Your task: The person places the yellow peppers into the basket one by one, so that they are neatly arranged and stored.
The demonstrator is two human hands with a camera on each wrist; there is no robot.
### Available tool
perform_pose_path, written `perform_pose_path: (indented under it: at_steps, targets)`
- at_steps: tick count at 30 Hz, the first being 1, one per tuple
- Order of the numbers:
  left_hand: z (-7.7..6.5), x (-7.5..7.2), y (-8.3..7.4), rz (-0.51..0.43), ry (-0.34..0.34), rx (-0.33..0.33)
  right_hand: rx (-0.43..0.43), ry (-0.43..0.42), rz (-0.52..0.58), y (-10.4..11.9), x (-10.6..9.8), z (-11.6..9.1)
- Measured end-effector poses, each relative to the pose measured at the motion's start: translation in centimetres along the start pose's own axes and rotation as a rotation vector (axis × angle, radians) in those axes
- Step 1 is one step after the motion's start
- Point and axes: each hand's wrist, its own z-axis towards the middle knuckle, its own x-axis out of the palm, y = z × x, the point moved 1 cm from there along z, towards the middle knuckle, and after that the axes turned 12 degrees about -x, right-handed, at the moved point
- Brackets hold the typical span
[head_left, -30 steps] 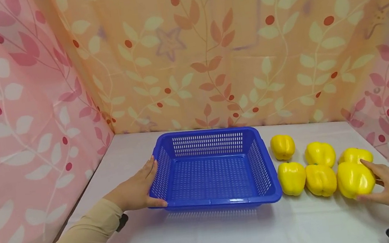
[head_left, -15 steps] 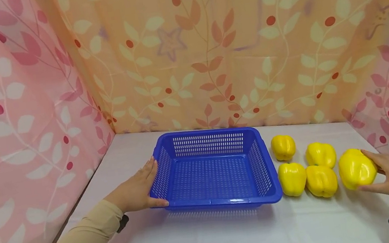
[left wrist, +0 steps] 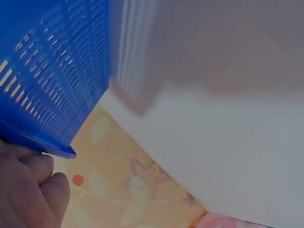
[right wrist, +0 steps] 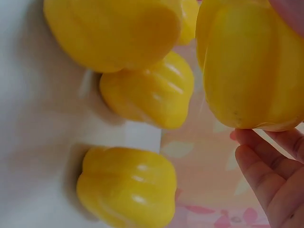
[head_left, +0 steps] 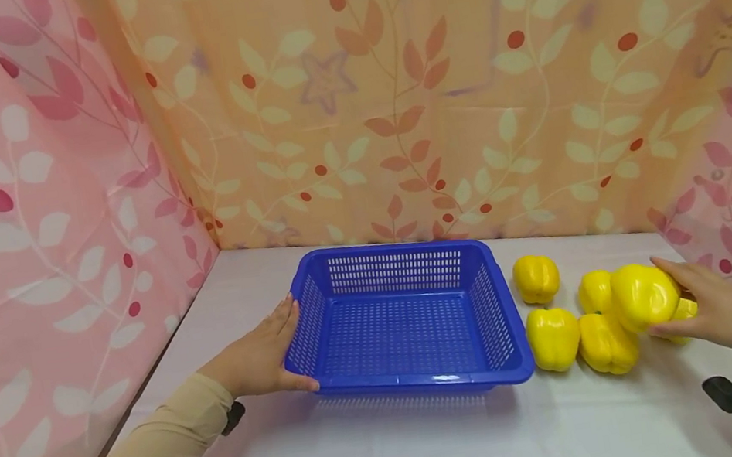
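My left hand grips the left rim of the blue plastic basket, thumb at its front corner. In the left wrist view, curled fingers sit at the rim below the slotted wall. My right hand holds a yellow bell pepper between thumb and fingers, raised above the others. The right wrist view shows fingertips against the end of this pepper. Another pepper is partly hidden behind the hand and the held one. No pepper lies inside the basket.
Several more yellow bell peppers stand right of the basket: one at the back, one near the basket's right wall, one in front and one partly covered. Leaf-patterned curtains enclose the white table.
My right hand has lifted the pepper from the front right and carried it left, over the neighbouring peppers. The left hand has stayed on the basket rim.
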Motion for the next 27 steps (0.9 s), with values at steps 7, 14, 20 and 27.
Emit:
perform_pose_path:
  at_steps: [7,14,20,27]
  targets:
    - [-0.2,0.0,-0.1,-0.012,0.009,-0.014,-0.019,0.024,0.017,1.4,-0.2,1.9]
    - [-0.1,0.2,0.0,0.010,-0.015,-0.001,-0.109,-0.005,0.010,2.9,-0.7,4.1]
    - [0.0,0.4,0.1,-0.007,-0.011,-0.007,-0.166,-0.009,0.014,4.4,-0.8,5.7]
    - [0.1,0.5,0.1,0.028,-0.029,-0.001,-0.144,0.059,0.011,5.7,-0.6,7.5]
